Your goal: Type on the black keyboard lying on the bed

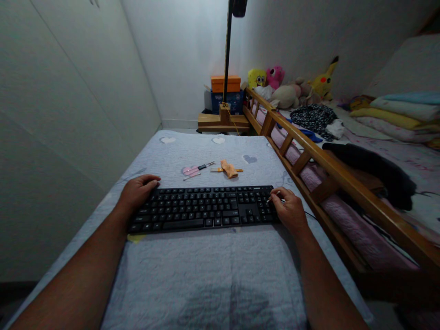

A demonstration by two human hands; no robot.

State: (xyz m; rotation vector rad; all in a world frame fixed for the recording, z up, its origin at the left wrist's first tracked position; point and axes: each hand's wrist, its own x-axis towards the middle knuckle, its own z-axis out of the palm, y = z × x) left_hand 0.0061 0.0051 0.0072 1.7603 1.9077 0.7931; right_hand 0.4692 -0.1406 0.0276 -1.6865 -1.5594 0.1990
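Observation:
A black keyboard (192, 208) lies flat across the quilted cloth, its keys facing up. My left hand (139, 192) grips the keyboard's upper left corner, fingers along the back edge and thumb beside them. Over the number pad at the other end, my right hand (285, 204) pinches a thin white stick, which looks like a cotton swab (273, 196), with its tip at the keys. Behind the keyboard lie another cotton swab (191, 176), a tweezers-like tool with a dark middle (202, 167), and a small brush with a yellow handle (239, 170) partly under a folded orange cloth (228, 168).
A light blue quilted cover (206, 275) with heart patterns spreads under everything. Along the right runs a wooden bed rail (309, 146), with clothes, folded bedding and plush toys (285, 96) beyond it. A wooden stand (225, 120) and orange box (226, 83) are at the back; white cabinet doors (68, 101) stand left.

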